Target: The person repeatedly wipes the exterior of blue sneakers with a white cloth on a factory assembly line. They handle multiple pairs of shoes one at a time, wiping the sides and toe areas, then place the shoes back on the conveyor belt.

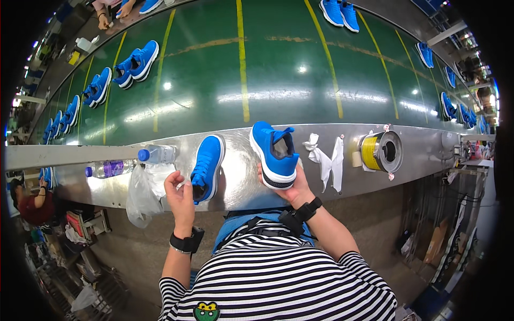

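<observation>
My right hand (293, 188) is wrapped under the heel of a blue sneaker (269, 147) with a white sole, lifted toe-away over the metal ledge. A second blue sneaker (208, 163) rests on the ledge to its left, toe pointing away. Just left of that shoe's heel is my left hand (181, 197), raised with thumb and fingers pinched together; whatever is between them is too small to make out. Beside this hand a clear plastic bag (142, 200) hangs over the ledge's front edge.
Beyond the metal ledge (235, 182) runs a green conveyor belt (203, 69) carrying several pairs of blue sneakers (136, 64). Two bottles (160, 154) lie at the left; crumpled white cloth strips (326, 160) and a yellow-labelled can (381, 152) are at the right. Another person's hand (103, 20) shows far left.
</observation>
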{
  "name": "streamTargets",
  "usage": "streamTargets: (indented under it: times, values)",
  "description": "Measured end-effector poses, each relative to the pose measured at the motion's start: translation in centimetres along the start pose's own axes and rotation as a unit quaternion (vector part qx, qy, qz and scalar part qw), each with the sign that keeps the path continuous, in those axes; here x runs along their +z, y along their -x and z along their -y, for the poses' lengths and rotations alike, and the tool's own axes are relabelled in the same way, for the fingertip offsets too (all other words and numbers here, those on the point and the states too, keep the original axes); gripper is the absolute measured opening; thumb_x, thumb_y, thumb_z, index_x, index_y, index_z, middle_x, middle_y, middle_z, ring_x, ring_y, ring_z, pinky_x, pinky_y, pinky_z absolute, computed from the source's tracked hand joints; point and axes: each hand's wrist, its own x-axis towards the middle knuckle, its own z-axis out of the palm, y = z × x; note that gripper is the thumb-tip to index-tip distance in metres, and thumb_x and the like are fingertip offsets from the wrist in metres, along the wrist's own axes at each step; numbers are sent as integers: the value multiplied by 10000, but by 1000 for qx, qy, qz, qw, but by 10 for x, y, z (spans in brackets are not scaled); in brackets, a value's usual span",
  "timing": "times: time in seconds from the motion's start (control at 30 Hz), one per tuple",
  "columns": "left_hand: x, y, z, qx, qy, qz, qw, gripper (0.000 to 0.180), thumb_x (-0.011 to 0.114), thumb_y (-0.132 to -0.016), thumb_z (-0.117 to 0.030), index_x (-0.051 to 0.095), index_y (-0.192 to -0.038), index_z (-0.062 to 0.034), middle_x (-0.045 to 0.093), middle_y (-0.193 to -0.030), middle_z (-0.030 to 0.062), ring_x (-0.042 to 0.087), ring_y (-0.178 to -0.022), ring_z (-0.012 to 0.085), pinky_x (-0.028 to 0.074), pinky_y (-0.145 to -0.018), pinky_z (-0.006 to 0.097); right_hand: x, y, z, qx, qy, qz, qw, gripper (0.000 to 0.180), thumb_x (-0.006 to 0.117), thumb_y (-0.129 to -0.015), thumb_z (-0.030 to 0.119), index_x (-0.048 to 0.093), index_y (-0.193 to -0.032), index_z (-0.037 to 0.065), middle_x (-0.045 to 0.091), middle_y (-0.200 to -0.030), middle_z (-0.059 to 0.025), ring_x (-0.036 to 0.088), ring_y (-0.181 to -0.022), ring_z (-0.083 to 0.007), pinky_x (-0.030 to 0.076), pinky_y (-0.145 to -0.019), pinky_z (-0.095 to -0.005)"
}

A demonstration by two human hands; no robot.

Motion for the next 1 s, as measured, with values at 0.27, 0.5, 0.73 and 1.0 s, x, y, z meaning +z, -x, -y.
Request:
streamTargets:
  times: [0.27,0.5,0.73,1.0]
  values:
    - [-17,-2,31,-45,-66,5,997,489,475,-718,62,425,-1198,-19,443,-1121,87,459,-1018,169,438,-817,286,-3,7,-1,41,-79,48,995,553,558,-822,362,445,-1208,-17,467,-1098,-197,476,-963,-299,463,-810,-448]
    - [-27,-11,50,-70,-114,58,989,566,493,-666,42,436,-1220,-64,442,-1159,95,466,-1059,207,433,-850,330,-16,6,-4,42,-75,98,991,644,548,-812,469,460,-1199,-38,502,-1081,-240,508,-963,-339,493,-781,-465]
    - [-35,-18,90,-133,-119,193,965,648,548,-666,-43,402,-1298,-34,467,-1196,167,466,-1135,271,406,-918,366,-28,1,-8,-15,83,44,995,743,473,-813,580,434,-1226,-36,531,-1083,-271,579,-916,-381,523,-753,-476]
    - [-16,-15,83,-21,-184,172,968,502,476,-751,53,470,-1248,-21,522,-1088,200,538,-983,316,418,-891,353,-55,-6,-17,-53,154,-56,985,649,539,-840,497,444,-1212,-26,574,-1078,-205,604,-933,-299,521,-810,-419]
